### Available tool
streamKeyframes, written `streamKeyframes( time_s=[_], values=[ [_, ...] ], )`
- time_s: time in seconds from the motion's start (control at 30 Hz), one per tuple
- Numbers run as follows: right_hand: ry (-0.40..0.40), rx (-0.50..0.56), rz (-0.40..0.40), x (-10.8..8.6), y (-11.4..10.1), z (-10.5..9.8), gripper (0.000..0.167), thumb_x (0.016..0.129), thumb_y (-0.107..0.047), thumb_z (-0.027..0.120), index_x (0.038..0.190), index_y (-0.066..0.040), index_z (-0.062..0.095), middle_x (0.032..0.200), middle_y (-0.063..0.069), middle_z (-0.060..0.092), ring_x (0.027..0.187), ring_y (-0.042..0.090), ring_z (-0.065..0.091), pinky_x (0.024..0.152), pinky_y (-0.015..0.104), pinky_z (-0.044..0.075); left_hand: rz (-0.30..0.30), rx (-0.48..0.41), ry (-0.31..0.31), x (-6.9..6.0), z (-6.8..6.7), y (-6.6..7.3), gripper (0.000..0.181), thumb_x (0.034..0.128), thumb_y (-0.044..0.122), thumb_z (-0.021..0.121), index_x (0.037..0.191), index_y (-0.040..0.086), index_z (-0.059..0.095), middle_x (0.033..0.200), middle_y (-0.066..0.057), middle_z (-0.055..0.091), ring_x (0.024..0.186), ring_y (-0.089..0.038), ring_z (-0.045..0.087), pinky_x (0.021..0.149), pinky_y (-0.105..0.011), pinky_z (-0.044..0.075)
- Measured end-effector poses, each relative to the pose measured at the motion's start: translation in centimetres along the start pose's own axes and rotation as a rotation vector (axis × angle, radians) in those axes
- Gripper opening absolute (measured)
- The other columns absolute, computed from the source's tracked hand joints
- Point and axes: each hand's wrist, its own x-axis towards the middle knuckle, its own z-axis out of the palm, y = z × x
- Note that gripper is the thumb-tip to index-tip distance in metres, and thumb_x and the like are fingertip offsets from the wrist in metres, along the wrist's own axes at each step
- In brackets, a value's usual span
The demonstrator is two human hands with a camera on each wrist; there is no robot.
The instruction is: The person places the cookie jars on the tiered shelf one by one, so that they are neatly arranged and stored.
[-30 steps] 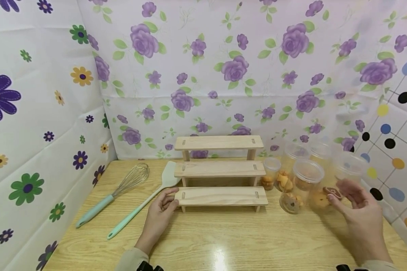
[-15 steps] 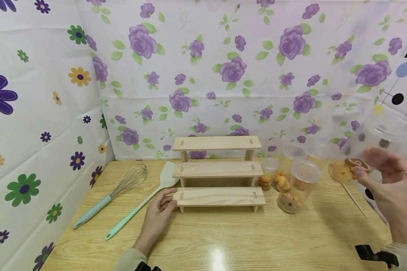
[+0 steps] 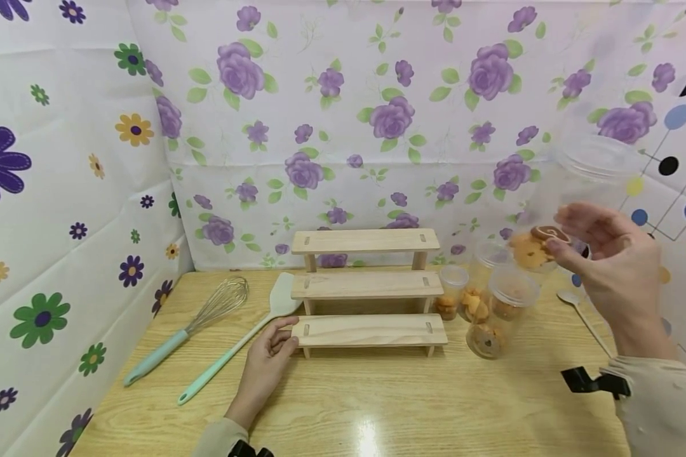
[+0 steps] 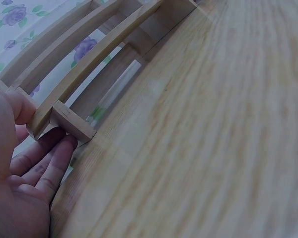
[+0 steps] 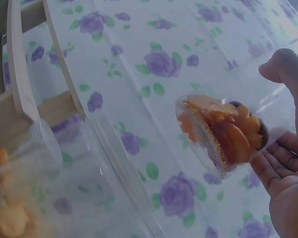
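A clear lidded jar [image 3: 551, 202] with cookies [image 3: 529, 252] at its bottom is held above the counter [image 3: 331, 397], near two or three o'clock in the head view. Its long axis runs from the base at seven o'clock to the lid at one; the jars standing below lean alike there, so I judge it roughly upright.

The jar lies at about ten o'clock from the middle of the right hand [image 3: 617, 260], whose fingers curl round it and pinch its wall, thumb on the near side, the others opposite. What counts most in space, as I read it, is jar against three-tier wooden rack [image 3: 368, 285]: from the jar, the rack lies well apart, between eight and nine o'clock, its shelves running nine to three. The right hand is the nearer one to the jar; its forearm rises from about five o'clock, palm turned towards nine.

The left hand [image 3: 271, 355] is low at the rack's seven o'clock corner, its fingers bent and pinching the left end of the bottom shelf, some beneath it beside the leg; that forearm enters from seven o'clock.

Between jar and rack stand a small jar [image 3: 451, 293] just beside the rack at three o'clock, and a taller front jar [image 3: 502, 317] at four.
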Motion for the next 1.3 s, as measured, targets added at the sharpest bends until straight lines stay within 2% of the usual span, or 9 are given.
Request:
streamKeyframes(
  time_s=[0.13,0.27,0.5,0.77,1.0,1.2,1.3],
  values=[
    [-0.035,0.15,-0.004,0.4,0.1,2.2,0.057,0.084,0.022,0.084,0.137,0.015,0.067,0.128,0.017,0.077,0.113,0.023,0.074,0.103,0.021,0.056,0.003,0.005,0.0,0.0,0.0,0.0,0.037,0.1116,0.015,0.071,0.148,0.022,0.069,0.13,-0.01,0.078,0.12,-0.021,0.072,0.096,-0.025,0.059],
    [-0.081,0.18,-0.035,0.6,0.3,4.4,0.054,0.084,0.023,0.084,0.135,0.017,0.067,0.126,0.018,0.076,0.113,0.025,0.073,0.106,0.023,0.056,0.001,0.005,-0.002,0.0,0.0,0.0,0.037,0.1118,0.016,0.071,0.148,0.022,0.069,0.13,-0.01,0.078,0.12,-0.022,0.073,0.097,-0.025,0.058],
    [-0.135,0.13,-0.052,0.9,0.7,8.0,0.052,0.086,0.016,0.086,0.135,0.013,0.069,0.128,0.017,0.075,0.115,0.025,0.071,0.104,0.024,0.055,0.006,-0.002,-0.002,0.0,0.0,-0.1,0.037,0.1118,0.016,0.071,0.148,0.021,0.069,0.13,-0.01,0.078,0.119,-0.021,0.073,0.097,-0.025,0.059],
    [-0.194,0.077,0.007,0.7,1.1,12.4,0.054,0.091,0.003,0.09,0.141,0.004,0.069,0.135,0.016,0.072,0.122,0.024,0.071,0.11,0.024,0.053,0.018,0.004,-0.005,-0.1,-0.1,-0.1,0.036,0.112,0.017,0.071,0.148,0.022,0.069,0.129,-0.009,0.078,0.12,-0.022,0.072,0.096,-0.026,0.059],
    [-0.247,0.066,0.036,1.1,1.6,16.5,0.057,0.093,-0.006,0.091,0.145,0.0,0.068,0.139,0.013,0.072,0.129,0.024,0.069,0.114,0.028,0.052,0.017,0.013,-0.013,-0.1,-0.1,-0.1,0.036,0.1123,0.019,0.07,0.148,0.022,0.069,0.128,-0.009,0.078,0.119,-0.023,0.072,0.096,-0.027,0.059],
    [-0.291,0.091,0.112,1.6,1.9,19.9,0.065,0.093,-0.014,0.093,0.15,-0.003,0.065,0.146,0.009,0.07,0.137,0.028,0.066,0.123,0.039,0.047,0.023,0.016,-0.013,-0.1,-0.1,-0.1,0.036,0.1123,0.02,0.07,0.148,0.022,0.069,0.126,-0.008,0.079,0.116,-0.021,0.073,0.095,-0.027,0.059],
    [-0.302,0.102,0.152,1.9,2.3,21.6,0.065,0.093,-0.019,0.094,0.15,-0.007,0.066,0.146,0.006,0.07,0.139,0.028,0.065,0.122,0.042,0.048,0.025,0.016,-0.01,0.0,-0.1,-0.1,0.036,0.1122,0.019,0.071,0.148,0.023,0.069,0.125,-0.008,0.079,0.115,-0.02,0.074,0.094,-0.027,0.059]
  ],
)
